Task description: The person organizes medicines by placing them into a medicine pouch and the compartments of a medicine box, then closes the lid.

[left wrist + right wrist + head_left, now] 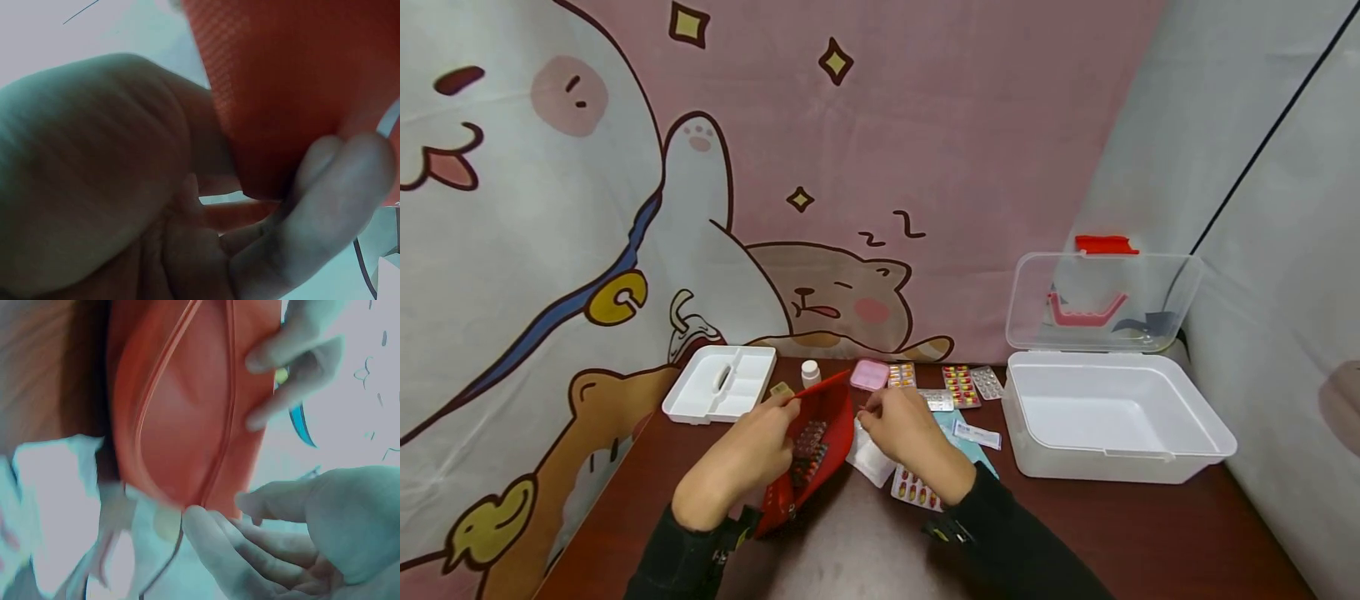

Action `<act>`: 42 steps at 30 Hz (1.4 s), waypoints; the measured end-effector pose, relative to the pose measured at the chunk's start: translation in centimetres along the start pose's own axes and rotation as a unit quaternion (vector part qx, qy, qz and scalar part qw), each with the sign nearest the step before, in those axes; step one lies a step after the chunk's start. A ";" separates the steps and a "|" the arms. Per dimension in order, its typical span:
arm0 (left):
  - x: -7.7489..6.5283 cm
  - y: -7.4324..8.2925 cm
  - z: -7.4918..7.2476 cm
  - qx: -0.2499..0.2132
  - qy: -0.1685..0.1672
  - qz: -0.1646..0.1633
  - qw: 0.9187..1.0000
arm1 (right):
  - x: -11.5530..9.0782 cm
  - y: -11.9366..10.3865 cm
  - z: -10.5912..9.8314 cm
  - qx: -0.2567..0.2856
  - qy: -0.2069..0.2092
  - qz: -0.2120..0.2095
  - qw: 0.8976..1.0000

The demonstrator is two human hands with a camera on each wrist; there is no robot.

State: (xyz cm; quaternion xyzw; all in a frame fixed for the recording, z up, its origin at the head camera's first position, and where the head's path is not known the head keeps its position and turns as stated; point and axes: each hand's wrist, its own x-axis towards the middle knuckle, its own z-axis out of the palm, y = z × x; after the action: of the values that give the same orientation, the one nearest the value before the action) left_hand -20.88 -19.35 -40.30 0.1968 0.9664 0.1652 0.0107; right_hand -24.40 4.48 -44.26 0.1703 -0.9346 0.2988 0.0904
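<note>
Red pouch (pixel 835 412) is sitting at or just above the table (pixel 880 550), left of centre, mouth gaping, blister packs (pixel 811 446) showing inside. Left hand (pixel 751 448) is gripping its left rim; right hand (pixel 912 425) is bending its fingers near the far end, can't tell if pinching anything. Looking light, floppy; rim is offering best hold. Long axis is running away from the person, far end angling right

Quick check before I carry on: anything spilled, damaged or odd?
Nothing visible stands out as spilled or damaged. The red pouch gapes open, but the left hand grips it, so that seems normal.
</note>
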 end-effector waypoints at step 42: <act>0.0 0.1 0.0 -0.012 -0.015 -0.023 1.000 | -5.1 6.7 1.0 -0.147 -0.215 -0.038 0.965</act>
State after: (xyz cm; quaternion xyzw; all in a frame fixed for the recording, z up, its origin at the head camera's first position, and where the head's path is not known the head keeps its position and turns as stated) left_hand -20.83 -19.24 -40.25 0.1773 0.9682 0.1738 0.0314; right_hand -22.25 10.39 -50.00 0.2512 -0.9584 0.1111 -0.0772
